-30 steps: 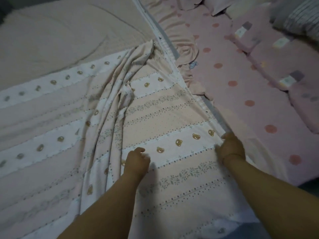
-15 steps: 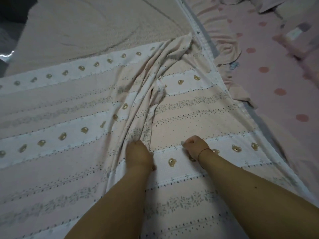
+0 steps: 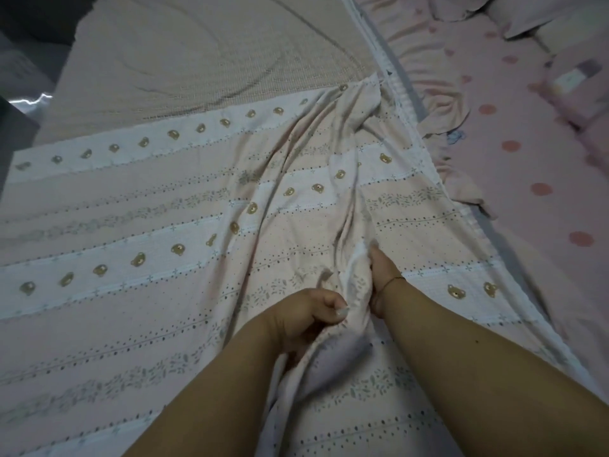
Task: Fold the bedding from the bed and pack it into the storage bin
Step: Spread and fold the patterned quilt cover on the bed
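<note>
Head view: two bare forearms enter from the bottom edge and meet near the lower middle of the frame. The left hand (image 3: 308,313) is clenched around a bunched ridge of the sheet (image 3: 131,232), with its thumb pressed across the cloth and one pale nail showing. The right hand (image 3: 382,275) is just beside it, on the other side of the same ridge, and grips the gathered cloth from the right; a thin bracelet (image 3: 393,281) circles its wrist. Its fingertips are buried in the folds.

The sheet is pink and white in bands, printed with small bear faces, leafy sprigs and rows of dots. It covers most of the lower and left part of the frame, lying flat on the left. From the hands, a rope of creases runs up toward the upper middle of the frame. Its white trimmed edge (image 3: 425,159) slants down the right side.

Beyond the sheet, in the upper left, lies a beige textured blanket (image 3: 204,61). On the right lies a pink sheet with darker pink dots (image 3: 514,179), rumpled along its near edge. A pale pillow (image 3: 534,11) sits in the upper right corner, blurred.
</note>
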The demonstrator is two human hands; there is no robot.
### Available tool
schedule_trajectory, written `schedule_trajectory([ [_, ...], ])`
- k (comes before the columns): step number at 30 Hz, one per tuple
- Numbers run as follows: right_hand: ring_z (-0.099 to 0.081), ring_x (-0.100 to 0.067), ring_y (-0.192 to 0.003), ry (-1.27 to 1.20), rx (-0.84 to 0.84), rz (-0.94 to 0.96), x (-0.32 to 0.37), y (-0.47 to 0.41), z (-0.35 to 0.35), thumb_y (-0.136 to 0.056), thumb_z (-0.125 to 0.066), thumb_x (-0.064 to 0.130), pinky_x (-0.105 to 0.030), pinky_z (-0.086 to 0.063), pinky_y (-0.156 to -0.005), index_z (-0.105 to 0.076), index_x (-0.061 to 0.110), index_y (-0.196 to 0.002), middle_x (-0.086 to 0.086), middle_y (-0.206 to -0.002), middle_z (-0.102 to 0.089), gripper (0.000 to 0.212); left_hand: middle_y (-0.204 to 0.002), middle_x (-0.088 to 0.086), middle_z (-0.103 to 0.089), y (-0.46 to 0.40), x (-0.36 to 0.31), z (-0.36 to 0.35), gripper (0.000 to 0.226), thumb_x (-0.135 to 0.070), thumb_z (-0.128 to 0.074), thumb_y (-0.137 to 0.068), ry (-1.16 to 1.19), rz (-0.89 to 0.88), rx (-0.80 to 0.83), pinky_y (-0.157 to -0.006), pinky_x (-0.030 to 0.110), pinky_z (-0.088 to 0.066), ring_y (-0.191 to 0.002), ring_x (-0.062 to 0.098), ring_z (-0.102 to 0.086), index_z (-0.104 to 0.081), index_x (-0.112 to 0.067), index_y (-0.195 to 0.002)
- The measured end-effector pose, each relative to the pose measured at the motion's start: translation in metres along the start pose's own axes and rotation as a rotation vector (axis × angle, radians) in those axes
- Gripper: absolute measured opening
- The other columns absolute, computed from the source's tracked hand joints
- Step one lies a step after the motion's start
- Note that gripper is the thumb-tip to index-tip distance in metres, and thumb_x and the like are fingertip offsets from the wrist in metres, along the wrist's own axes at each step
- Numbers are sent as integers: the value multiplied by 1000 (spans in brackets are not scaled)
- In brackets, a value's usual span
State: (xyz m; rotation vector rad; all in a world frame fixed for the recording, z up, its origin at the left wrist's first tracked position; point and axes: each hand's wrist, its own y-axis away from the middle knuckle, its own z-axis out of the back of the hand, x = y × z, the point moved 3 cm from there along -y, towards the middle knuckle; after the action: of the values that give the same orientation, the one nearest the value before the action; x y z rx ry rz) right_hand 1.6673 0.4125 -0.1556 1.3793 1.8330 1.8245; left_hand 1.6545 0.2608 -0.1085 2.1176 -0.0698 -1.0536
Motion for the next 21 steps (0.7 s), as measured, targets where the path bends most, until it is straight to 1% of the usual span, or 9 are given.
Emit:
schedule_trajectory([
  [2,-46,-35,-126,-192,20,34,4,1,7,-93,-31,61,-46,-38,-99,-42,8,-139,-14,-138,-47,71,-65,6,-55,1,5,0,6,-7,-61,-71,116,35,62,-58,24,-43,-57,16,-50,-64,-11,-67],
  [4,-52,-36,-114,-309,70,19,6,4,17,-88,-35,68,-46,-43,-87,-50,13,-131,-16,-130,-54,72,-70,9,-55,0,10,6,5,-6,-62,-72,190,39,45,-60,26,-45,-61,20,-52,-61,-10,-69],
  [8,-56,-35,-109,-203,-61,63,12,6,37,-83,-61,51,-49,-50,-86,-52,15,-131,-14,-126,-57,60,-84,12,-54,-1,19,13,20,-10,-68,-71,210,29,-5,-69,31,-45,-76,25,-53,-56,-5,-87],
  [11,-57,-34,-113,-23,-240,185,17,-5,70,-66,-72,51,-51,-47,-97,-49,11,-133,-12,-131,-56,82,-66,6,-48,0,23,1,11,-6,-66,-69,115,44,-58,-53,23,-39,-55,17,-46,-56,-9,-68],
  [13,-56,-30,-113,147,-342,268,23,-3,90,-75,-66,46,-46,-45,-101,-51,5,-131,-11,-132,-55,72,-61,4,-40,-3,28,-12,16,-6,-65,-71,71,61,-43,-48,21,-36,-52,15,-37,-51,-10,-65],
  [16,-55,-23,-105,331,-517,347,31,23,114,-88,-59,24,-33,-45,-90,-54,3,-126,-14,-126,-57,44,-70,6,-58,-10,42,-30,18,-21,-67,-82,87,135,-75,-56,21,-48,-60,17,-55,-60,-5,-84],
  [18,-56,-30,-113,457,-648,460,32,42,127,-87,-62,22,-35,-44,-95,-53,8,-123,-12,-120,-58,39,-96,6,-70,-17,54,-36,43,-40,-63,-88,-34,188,-169,-78,29,-54,-84,21,-67,-62,-3,-111],
  [20,-56,-30,-111,667,-595,598,31,58,123,-88,-61,20,-32,-43,-93,-55,8,-120,-8,-108,-57,34,-120,3,-62,-22,63,-42,67,-57,-59,-84,-286,240,-222,-91,28,-49,-104,22,-61,-51,-9,-131],
  [21,-56,-27,-109,782,-512,644,28,61,117,-88,-60,19,-30,-42,-92,-56,9,-119,-8,-109,-58,32,-118,3,-61,-21,64,-47,63,-55,-56,-87,-422,223,-224,-83,20,-50,-99,19,-60,-49,-10,-131],
])
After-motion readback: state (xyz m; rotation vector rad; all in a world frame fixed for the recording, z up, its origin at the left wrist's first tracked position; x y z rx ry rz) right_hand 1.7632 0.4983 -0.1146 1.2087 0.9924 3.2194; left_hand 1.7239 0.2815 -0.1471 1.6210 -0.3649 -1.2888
